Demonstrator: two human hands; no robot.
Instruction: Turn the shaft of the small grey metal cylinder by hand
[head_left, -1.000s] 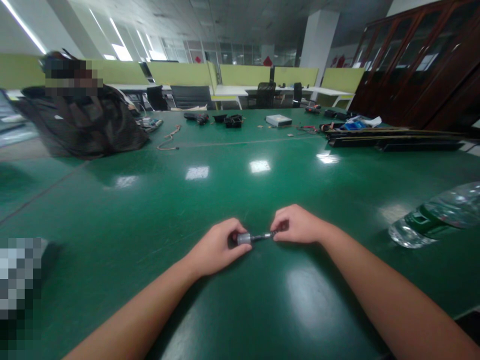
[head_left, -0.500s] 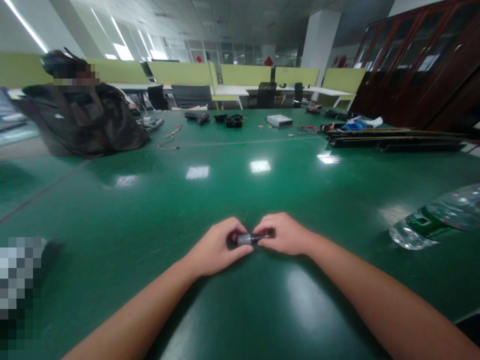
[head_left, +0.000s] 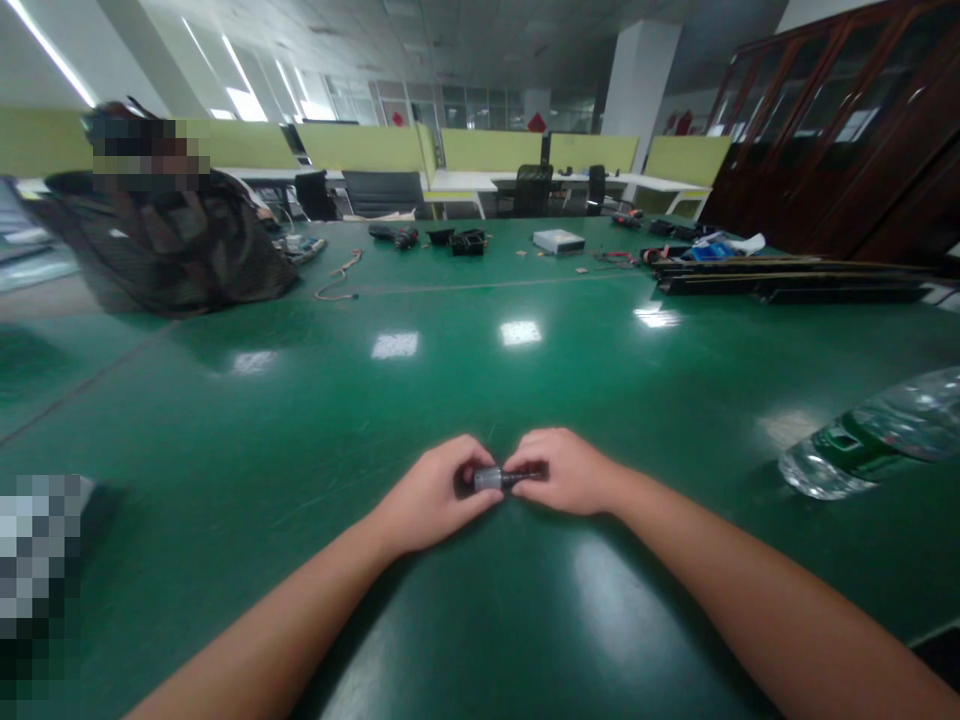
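Near the middle of the green table [head_left: 480, 400], a small dark cylindrical part with a grey body [head_left: 489, 479] lies sideways between both hands. My left hand [head_left: 435, 495] is closed round its thicker end, with the thumb along the near side and the fingers over the far side. The thin, black right end is pinched by my right hand [head_left: 564, 472], between thumb and fingertips. Its exact kind is too small and blurred to tell. Fingers hide both of its ends.
A clear water bottle with a green label [head_left: 862, 445] lies on the right. A dark mesh bag [head_left: 195, 250] stands at the back left. Along the far side are a white box [head_left: 558, 241], black devices [head_left: 468, 242], a cord [head_left: 341, 275] and long black strips [head_left: 787, 275].
Almost nothing differs. My right hand's fingers have shifted very slightly on the thin end; my left hand keeps its hold on the thicker end.
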